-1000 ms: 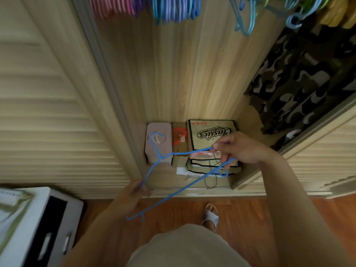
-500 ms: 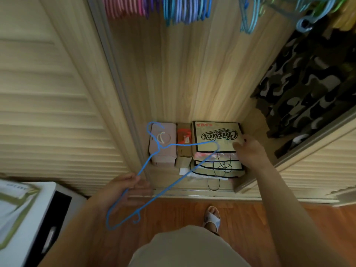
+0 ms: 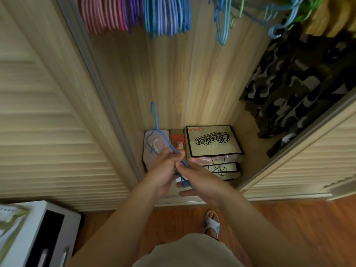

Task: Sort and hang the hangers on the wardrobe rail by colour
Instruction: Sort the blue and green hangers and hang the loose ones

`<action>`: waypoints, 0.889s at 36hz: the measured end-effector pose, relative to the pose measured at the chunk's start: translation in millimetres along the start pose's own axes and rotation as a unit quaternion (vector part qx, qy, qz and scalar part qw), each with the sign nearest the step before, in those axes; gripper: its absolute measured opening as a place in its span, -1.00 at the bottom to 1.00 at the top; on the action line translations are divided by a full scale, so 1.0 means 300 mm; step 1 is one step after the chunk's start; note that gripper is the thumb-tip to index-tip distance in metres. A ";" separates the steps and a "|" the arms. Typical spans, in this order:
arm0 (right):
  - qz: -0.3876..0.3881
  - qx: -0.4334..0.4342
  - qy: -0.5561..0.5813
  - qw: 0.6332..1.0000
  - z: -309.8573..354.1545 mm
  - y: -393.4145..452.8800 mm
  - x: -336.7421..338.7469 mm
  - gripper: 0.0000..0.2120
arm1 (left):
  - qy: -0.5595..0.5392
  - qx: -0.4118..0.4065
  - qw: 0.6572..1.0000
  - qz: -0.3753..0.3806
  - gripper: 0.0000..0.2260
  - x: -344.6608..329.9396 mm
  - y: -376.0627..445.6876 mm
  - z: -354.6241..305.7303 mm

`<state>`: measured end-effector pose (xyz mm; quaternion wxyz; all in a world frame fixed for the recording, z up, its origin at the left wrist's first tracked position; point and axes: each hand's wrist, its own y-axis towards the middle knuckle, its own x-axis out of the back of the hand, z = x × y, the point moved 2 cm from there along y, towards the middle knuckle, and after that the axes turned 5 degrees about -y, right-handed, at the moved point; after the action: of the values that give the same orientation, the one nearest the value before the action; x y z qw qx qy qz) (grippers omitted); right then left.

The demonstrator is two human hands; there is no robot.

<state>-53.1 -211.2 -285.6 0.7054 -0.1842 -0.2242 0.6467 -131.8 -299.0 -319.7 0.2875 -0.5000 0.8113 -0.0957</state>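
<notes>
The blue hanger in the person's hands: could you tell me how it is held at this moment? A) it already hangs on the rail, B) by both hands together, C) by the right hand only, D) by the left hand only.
B: the left hand and the right hand both grip the blue hanger in front of the wardrobe, its hook pointing up, well below the hung hangers.

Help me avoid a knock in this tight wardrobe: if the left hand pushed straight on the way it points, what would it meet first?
Probably the pink box on the wardrobe floor, right beyond the left hand, which grips the blue hanger. Depth is unclear, so it might pass above the box and reach the back panel.
</notes>
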 end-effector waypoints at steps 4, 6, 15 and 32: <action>-0.086 0.002 0.065 0.994 0.003 0.009 0.026 -0.66 | 0.141 -0.006 0.990 0.022 -0.82 -0.045 0.000 -0.022; -0.113 0.012 0.050 0.992 0.011 0.005 0.042 -0.67 | 0.218 -0.062 0.974 -0.014 -0.80 -0.047 0.006 -0.038; -0.284 0.167 -0.066 0.942 0.209 -0.063 0.166 -0.50 | 0.266 -0.480 0.833 -0.064 -0.70 -0.098 -0.185 -0.497; -0.389 0.353 -0.113 0.843 0.838 -0.141 0.284 -0.66 | 0.547 -0.699 0.300 -0.349 -0.72 -0.198 -0.393 -1.302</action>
<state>-151.9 -137.9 -46.6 0.8862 0.2539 -0.1126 0.3710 -242.2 -356.0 73.4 -0.7409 -0.5817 0.2927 0.1644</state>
